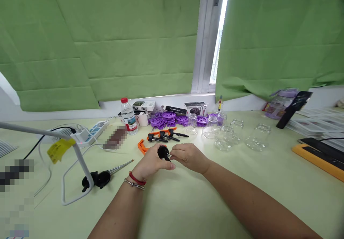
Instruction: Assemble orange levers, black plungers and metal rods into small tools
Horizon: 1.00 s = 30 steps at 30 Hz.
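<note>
My left hand [154, 162] is wrapped round a black round plastic part [162, 152] with a short dark arm pointing down. Close against it, my right hand [189, 156] has its fingers pinched together at the part's side; what lies between those fingertips is too small to make out. Just beyond my hands are black pieces with rods [162, 135] on orange plastic parts, and a curved orange piece [141, 146] lies beside my left hand. Two more black round parts [103, 178] rest at the left, next to a long metal tool [122, 165].
Purple wheel-like plastic pieces [168, 116] are heaped near the wall. Several clear glass jars [256, 138] stand right of them. A water bottle [129, 119], a power strip [96, 129] and a bent white lamp stand [82, 156] occupy the left. An orange-and-black object [319, 158] lies far right.
</note>
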### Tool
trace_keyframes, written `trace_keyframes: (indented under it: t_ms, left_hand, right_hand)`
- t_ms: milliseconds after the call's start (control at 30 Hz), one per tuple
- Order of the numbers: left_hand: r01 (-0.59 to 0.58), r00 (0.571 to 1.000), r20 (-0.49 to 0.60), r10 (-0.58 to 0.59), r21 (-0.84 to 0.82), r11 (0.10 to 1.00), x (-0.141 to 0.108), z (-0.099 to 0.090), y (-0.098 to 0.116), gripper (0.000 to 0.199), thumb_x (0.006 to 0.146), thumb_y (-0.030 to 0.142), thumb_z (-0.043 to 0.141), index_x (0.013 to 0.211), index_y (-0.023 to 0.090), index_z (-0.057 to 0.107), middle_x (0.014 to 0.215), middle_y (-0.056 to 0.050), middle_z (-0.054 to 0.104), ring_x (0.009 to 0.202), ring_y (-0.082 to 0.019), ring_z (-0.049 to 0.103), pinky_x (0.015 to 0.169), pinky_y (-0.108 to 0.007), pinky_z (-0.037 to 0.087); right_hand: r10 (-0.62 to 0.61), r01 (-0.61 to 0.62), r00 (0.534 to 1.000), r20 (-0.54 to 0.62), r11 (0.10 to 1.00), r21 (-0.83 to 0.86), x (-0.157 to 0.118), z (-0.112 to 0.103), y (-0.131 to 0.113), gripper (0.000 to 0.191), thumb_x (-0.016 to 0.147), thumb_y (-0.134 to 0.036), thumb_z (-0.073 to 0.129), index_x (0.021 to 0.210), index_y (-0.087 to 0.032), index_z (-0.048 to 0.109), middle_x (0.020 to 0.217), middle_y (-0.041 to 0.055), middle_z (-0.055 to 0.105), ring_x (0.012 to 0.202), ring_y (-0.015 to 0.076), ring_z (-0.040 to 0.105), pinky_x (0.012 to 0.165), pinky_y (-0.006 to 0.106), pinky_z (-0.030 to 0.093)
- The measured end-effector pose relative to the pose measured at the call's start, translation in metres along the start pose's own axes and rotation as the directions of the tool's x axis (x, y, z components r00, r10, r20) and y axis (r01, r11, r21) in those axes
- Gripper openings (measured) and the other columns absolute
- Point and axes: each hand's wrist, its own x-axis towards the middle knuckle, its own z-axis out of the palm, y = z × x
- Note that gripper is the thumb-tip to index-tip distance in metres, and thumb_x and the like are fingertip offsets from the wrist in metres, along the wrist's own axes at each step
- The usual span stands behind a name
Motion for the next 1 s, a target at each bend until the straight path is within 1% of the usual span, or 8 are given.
trace_keyframes:
  t_ms: [67, 200, 400, 600, 733, 833, 933, 1000]
  left_hand:
    - [0.005, 1.000, -0.009, -0.005, -0.010, 1.000, 0.0003, -0.0006, -0.0001, 0.053, 0.045, 0.028, 0.080, 0.089, 0.016, 0.054, 0.077, 0.002, 0.051, 0.071, -0.015, 0.049, 0.062, -0.027, 0.039]
    - [0.002, 0.999, -0.042, -0.003, -0.025, 1.000, 0.0008, -0.0020, -0.0005, 0.053, 0.045, 0.028, 0.080, 0.089, 0.016, 0.054, 0.077, 0.002, 0.051, 0.072, -0.015, 0.049, 0.062, -0.027, 0.039]
    - [0.021, 0.998, -0.063, -0.024, -0.049, 0.999, 0.0004, -0.0016, 0.0006, 0.054, 0.046, 0.024, 0.080, 0.093, 0.016, 0.053, 0.077, 0.002, 0.050, 0.071, -0.014, 0.048, 0.062, -0.026, 0.040]
    - [0.024, 0.998, -0.061, -0.026, -0.041, 0.999, 0.0005, -0.0015, 0.0014, 0.053, 0.047, 0.024, 0.080, 0.092, 0.016, 0.053, 0.078, 0.002, 0.050, 0.072, -0.015, 0.048, 0.061, -0.026, 0.039]
    - [0.012, 0.998, -0.060, -0.014, -0.042, 0.999, 0.0013, -0.0017, -0.0001, 0.051, 0.046, 0.025, 0.080, 0.090, 0.016, 0.054, 0.080, 0.001, 0.051, 0.074, -0.015, 0.048, 0.063, -0.026, 0.039]
    - [0.023, 0.997, -0.071, -0.026, -0.036, 0.999, 0.0015, -0.0016, -0.0011, 0.055, 0.046, 0.026, 0.080, 0.092, 0.016, 0.054, 0.080, 0.001, 0.051, 0.074, -0.015, 0.048, 0.063, -0.027, 0.039]
    - [0.020, 0.998, -0.065, -0.022, -0.026, 0.999, 0.0018, -0.0019, -0.0023, 0.055, 0.046, 0.029, 0.080, 0.093, 0.016, 0.054, 0.080, 0.001, 0.051, 0.073, -0.015, 0.049, 0.062, -0.027, 0.040]
    - [0.007, 0.998, -0.070, -0.007, 0.004, 1.000, 0.0021, -0.0023, -0.0035, 0.055, 0.046, 0.032, 0.081, 0.092, 0.016, 0.054, 0.080, 0.000, 0.052, 0.074, -0.016, 0.050, 0.063, -0.027, 0.040]
  right_hand:
    - [0.021, -0.022, 1.000, 0.016, 0.999, 0.028, -0.0002, 0.0001, -0.0003, 0.018, 0.092, -0.028, 0.047, 0.096, -0.018, 0.060, 0.086, 0.0063, 0.067, 0.072, 0.0132, 0.061, 0.061, 0.024, 0.042]
    - [0.054, -0.059, 0.996, 0.069, 0.996, 0.073, -0.0002, -0.0004, -0.0017, 0.013, 0.089, -0.025, 0.049, 0.085, -0.019, 0.060, 0.083, 0.0042, 0.066, 0.069, 0.0126, 0.060, 0.060, 0.024, 0.042]
    - [0.098, -0.109, 0.991, 0.095, 0.987, 0.117, 0.0014, -0.0021, -0.0031, 0.005, 0.084, -0.022, 0.054, 0.083, -0.019, 0.058, 0.085, 0.0031, 0.066, 0.071, 0.0128, 0.060, 0.062, 0.024, 0.044]
    - [0.137, -0.151, 0.985, 0.105, 0.978, 0.141, 0.0010, -0.0028, -0.0038, 0.005, 0.081, -0.023, 0.056, 0.081, -0.020, 0.061, 0.081, 0.0018, 0.067, 0.069, 0.0132, 0.060, 0.062, 0.024, 0.042]
    - [0.172, -0.184, 0.981, 0.087, 0.970, 0.162, 0.0006, -0.0018, -0.0042, 0.012, 0.079, -0.022, 0.058, 0.090, -0.020, 0.062, 0.082, 0.0016, 0.068, 0.066, 0.0125, 0.059, 0.060, 0.023, 0.041]
    - [0.153, -0.168, 0.984, 0.092, 0.969, 0.181, 0.0004, -0.0018, -0.0034, 0.007, 0.080, -0.022, 0.056, 0.076, -0.020, 0.061, 0.075, 0.0012, 0.066, 0.065, 0.0124, 0.058, 0.059, 0.023, 0.041]
    - [0.222, -0.238, 0.971, 0.092, 0.943, 0.232, 0.0011, -0.0034, -0.0041, 0.005, 0.077, -0.024, 0.059, 0.076, -0.019, 0.061, 0.073, 0.0013, 0.066, 0.062, 0.0122, 0.057, 0.058, 0.023, 0.040]
    - [0.327, -0.356, 0.934, 0.142, 0.877, 0.323, 0.0027, -0.0045, -0.0068, 0.009, 0.078, -0.026, 0.060, 0.074, -0.018, 0.062, 0.070, 0.0010, 0.065, 0.060, 0.0116, 0.055, 0.057, 0.023, 0.040]
